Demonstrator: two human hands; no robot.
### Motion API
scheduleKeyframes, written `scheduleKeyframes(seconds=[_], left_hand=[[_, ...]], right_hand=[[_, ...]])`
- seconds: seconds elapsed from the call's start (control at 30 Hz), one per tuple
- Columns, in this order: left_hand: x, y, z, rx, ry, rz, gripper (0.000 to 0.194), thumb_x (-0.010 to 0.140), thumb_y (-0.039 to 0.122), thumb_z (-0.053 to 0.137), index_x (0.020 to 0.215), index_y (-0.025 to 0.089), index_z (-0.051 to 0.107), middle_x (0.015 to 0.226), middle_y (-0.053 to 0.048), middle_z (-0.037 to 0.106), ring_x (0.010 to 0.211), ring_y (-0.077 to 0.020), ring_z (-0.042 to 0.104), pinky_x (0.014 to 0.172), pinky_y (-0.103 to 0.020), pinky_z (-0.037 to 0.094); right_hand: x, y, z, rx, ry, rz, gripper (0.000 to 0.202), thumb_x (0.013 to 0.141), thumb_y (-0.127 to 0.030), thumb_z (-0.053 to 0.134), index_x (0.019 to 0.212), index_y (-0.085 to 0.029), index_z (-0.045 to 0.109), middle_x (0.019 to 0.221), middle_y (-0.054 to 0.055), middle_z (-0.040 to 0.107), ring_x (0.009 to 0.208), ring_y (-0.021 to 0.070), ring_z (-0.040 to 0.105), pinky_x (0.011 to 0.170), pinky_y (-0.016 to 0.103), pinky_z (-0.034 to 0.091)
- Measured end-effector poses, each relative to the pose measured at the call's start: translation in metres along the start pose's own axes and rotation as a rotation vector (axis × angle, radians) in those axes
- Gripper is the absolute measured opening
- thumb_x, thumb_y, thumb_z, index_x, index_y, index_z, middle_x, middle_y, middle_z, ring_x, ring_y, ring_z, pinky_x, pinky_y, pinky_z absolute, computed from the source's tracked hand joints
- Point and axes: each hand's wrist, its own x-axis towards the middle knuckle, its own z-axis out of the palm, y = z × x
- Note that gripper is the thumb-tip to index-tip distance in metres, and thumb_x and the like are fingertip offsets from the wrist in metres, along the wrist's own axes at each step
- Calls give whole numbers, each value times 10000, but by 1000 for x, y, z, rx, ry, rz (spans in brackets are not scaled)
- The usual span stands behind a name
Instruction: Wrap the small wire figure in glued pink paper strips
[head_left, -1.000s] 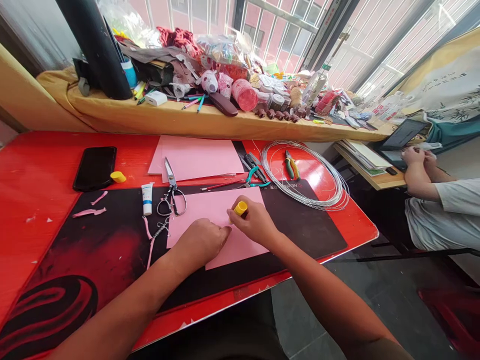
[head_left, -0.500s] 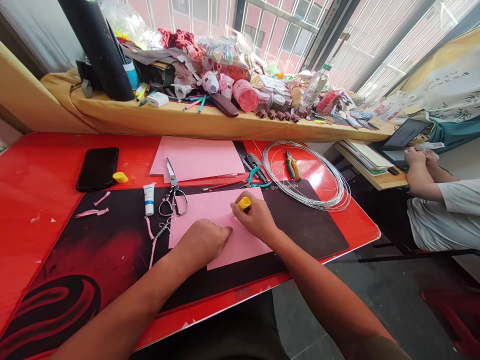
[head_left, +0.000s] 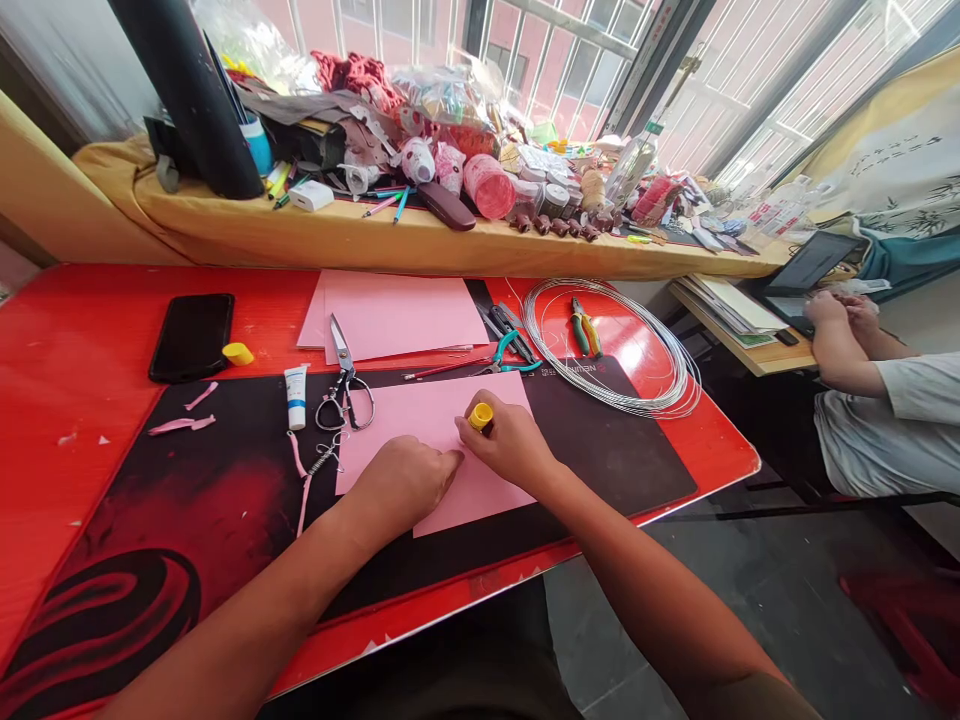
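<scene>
A pink sheet of paper (head_left: 457, 500) lies on the black mat (head_left: 607, 430). My right hand (head_left: 506, 440) grips a yellow glue stick (head_left: 481, 414) over the sheet's upper right part. My left hand (head_left: 412, 480) rests on the paper with its fingers curled together; what they pinch, if anything, is hidden. Scissors (head_left: 345, 375) with open blades lie left of the sheet's top corner, beside a white tube (head_left: 295, 397). Below the tube is a twisted wire piece (head_left: 322, 460) with pink strips. A yellow cap (head_left: 238, 353) sits near a black phone (head_left: 193, 337).
Behind the mat are stacked pink sheets (head_left: 405, 315), teal-handled pliers (head_left: 506, 358), a wire coil (head_left: 682, 375) and green-yellow pliers (head_left: 585, 330). A cluttered ledge (head_left: 337, 235) runs along the window. At right, a person (head_left: 862, 370) sits by a laptop (head_left: 814, 262).
My right hand has moved slightly left with the glue stick, which now tilts differently. The whole view has shifted a little. My left hand stays in place on the paper.
</scene>
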Motion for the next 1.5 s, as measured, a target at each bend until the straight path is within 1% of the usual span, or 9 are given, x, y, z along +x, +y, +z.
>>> scheduleKeyframes(seconds=[0.4,0.57,0.63,0.73,0.93,1.03,1.2,1.33,1.5], left_hand=[[-1,1,-2,-27,-7,-22,263,982,145,547,960,185,806,728,-112,771,667,-296,756,623,-366,555],[-2,0,-1,-29,18,-3,270,977,133,535,978,187,799,728,-107,766,659,-285,746,610,-350,529],[-2,-1,1,-15,26,7,274,978,127,525,971,182,793,708,-105,754,648,-283,740,598,-345,517],[-2,-2,4,-6,26,22,268,982,124,523,992,171,787,680,-98,741,628,-280,735,584,-342,509],[-2,-4,11,0,57,88,281,946,55,511,983,145,775,644,-91,723,608,-279,724,582,-355,512],[-4,-13,12,-23,122,109,264,986,141,529,1026,172,789,650,-77,732,589,-256,708,580,-338,489],[-10,-32,9,-136,254,29,328,1047,300,498,956,224,803,737,-68,780,653,-237,723,618,-326,459],[-7,-36,11,-206,258,-84,336,1043,308,488,944,222,797,805,-70,805,712,-242,738,640,-323,464],[2,-37,18,-315,249,-189,305,1024,306,507,1052,246,805,953,-53,840,865,-236,773,709,-307,497]], right_hand=[[-26,0,-16,-69,-40,30,184,942,-364,620,842,-258,507,625,-46,577,553,165,480,572,280,285],[-23,-2,-20,70,39,75,194,958,-398,614,841,-256,550,692,-6,696,577,176,554,582,279,368],[-18,-3,-18,102,62,73,192,961,-406,619,855,-256,564,722,6,725,595,182,580,593,280,396],[-9,-5,-9,109,37,51,161,956,-391,631,888,-255,578,727,6,728,628,194,617,608,281,409],[1,-7,6,60,-1,24,161,961,-374,622,875,-260,548,687,-18,681,591,187,590,590,277,358],[2,-7,7,37,0,32,174,960,-372,614,858,-262,525,651,-27,646,571,187,570,580,278,327],[2,-8,7,8,10,19,197,962,-384,608,849,-265,499,611,-41,581,531,180,515,566,279,283],[0,-7,9,-19,11,6,197,964,-388,601,854,-267,491,627,-34,580,554,192,531,571,280,274],[0,-6,10,-26,20,6,200,954,-386,605,851,-270,480,628,-32,570,567,202,542,571,280,272]])
